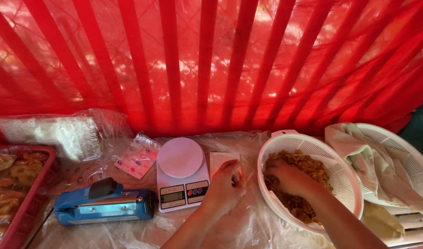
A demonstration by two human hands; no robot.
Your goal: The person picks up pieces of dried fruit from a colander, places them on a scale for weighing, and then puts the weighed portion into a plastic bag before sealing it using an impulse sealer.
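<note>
The right hand (287, 179) was cupped down into the fried chips (308, 167) filling the white basket (347, 177). Just left of that basket, the left hand (225, 186) pinched a small clear bag (222, 160) beside the white scale (181, 173); a blue heat sealer (105, 205) lay farther left on the counter (248, 226).

Two bare forearms, left hand (224, 186), right hand (287, 177), no sleeves, no rings visible
</note>
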